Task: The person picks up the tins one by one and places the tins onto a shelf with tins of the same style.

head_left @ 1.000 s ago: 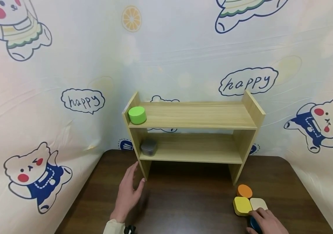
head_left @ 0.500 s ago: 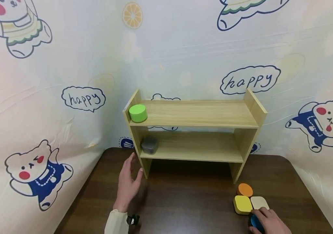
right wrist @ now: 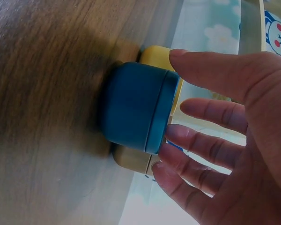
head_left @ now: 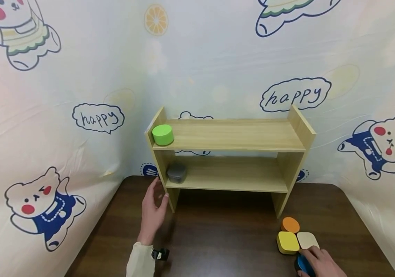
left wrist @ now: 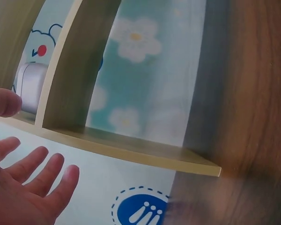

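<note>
Beside the left side panel of a small wooden shelf (head_left: 230,134), my left hand (head_left: 150,215) is raised with loosely spread fingers and holds nothing. A grey lidded container (head_left: 176,173) stands near it, at the left end of the middle board. My right hand (head_left: 323,264) is over a blue lidded canister (right wrist: 133,108) at the front right of the table. In the right wrist view, its thumb and fingers are spread about the lid's rim, fingertips right at the edge. Close behind the canister are a yellow-lidded box (head_left: 287,242) and a cream-lidded box (head_left: 307,240).
An orange-lidded round container (head_left: 290,224) stands behind the yellow box, near the shelf's right leg. On the top board's left end sits a green-lidded round container (head_left: 163,134). Printed cloth (head_left: 211,69) encloses the back and sides of the dark wooden table (head_left: 218,238).
My left hand has moved slightly up and forward along the shelf's left side. The right hand has shifted slightly right, and more of the blue lid shows. The containers keep their places.
</note>
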`<state>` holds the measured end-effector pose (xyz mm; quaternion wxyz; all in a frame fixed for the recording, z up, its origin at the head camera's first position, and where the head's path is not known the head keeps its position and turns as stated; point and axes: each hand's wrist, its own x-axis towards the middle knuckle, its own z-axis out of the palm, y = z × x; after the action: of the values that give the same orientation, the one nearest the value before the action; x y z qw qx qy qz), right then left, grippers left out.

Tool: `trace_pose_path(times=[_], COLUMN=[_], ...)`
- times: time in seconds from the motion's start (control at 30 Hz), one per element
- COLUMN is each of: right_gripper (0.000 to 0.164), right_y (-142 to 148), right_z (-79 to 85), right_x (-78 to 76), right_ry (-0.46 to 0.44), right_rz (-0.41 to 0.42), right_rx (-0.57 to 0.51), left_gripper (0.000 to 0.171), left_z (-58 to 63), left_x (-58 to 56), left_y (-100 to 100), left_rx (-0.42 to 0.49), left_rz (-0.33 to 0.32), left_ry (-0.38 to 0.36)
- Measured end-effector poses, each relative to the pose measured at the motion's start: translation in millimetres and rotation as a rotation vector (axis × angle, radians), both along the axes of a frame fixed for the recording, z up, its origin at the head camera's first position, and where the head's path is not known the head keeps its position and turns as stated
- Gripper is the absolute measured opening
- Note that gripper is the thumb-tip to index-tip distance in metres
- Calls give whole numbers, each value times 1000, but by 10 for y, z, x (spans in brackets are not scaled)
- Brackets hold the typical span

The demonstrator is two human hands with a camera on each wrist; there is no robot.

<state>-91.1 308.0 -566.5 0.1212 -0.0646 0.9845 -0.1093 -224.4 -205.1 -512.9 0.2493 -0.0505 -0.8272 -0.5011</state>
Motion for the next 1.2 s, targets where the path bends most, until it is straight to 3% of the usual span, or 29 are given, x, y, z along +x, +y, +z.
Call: trace_pose_path(times=[0.43,0.6,0.8,1.2], right_gripper=[54,56,57,55], right_y=[-19,0,-23,-15], right_z=[99,95,124,123], right_x=[22,36,32,38], right_ry=[-3,40,5,-3], right_rz=[14,22,1,15], right_rx=[-24,-33,-34,-47], left_gripper=[54,49,44,36], left_z=[156,150,140,75], left_x=[-150,-210,-298,-363], left_y=[80,113,135,113], left_rx=[75,106,149,143], left_rz=[-34,-5,37,40], left_ry=[55,59,39,23])
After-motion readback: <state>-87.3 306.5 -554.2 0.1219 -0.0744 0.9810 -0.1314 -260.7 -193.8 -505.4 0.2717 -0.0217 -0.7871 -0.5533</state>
